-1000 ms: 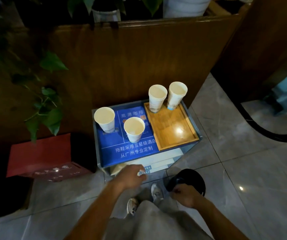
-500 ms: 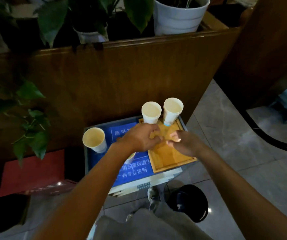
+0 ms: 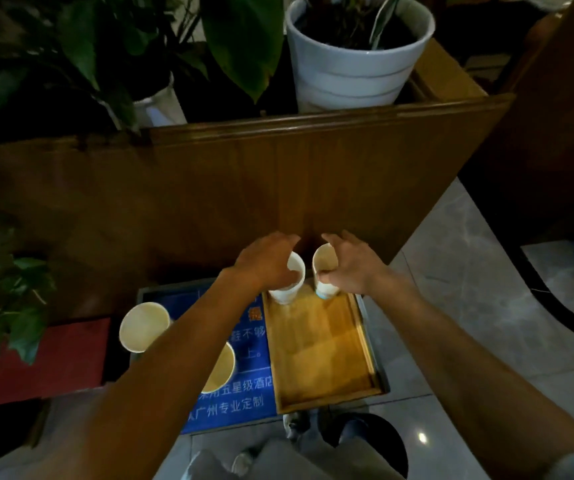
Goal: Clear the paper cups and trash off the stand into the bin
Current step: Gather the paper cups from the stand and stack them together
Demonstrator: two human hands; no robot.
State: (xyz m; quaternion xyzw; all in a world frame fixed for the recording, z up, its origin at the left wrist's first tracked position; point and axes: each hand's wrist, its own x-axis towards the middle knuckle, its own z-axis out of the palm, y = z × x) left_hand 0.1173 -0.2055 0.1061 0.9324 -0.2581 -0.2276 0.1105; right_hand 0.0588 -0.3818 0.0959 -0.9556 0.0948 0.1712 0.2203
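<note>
Step in hand: first pickup. Left hand (image 3: 264,263) wrapped around the left far cup (image 3: 290,282); right hand (image 3: 351,268) curled around the right far cup (image 3: 325,271), fingers partly spread, grip looks not fully closed. Both cups upright at the far end of the wooden tray (image 3: 323,355) on the stand (image 3: 244,375). Two more cups beneath the left forearm: near cup (image 3: 221,370), outer cup (image 3: 143,327). Bin (image 3: 382,445) on the floor below the right forearm. Next, likely: lift both clear, swing back and down to the bin, keep upright in case of dregs.
</note>
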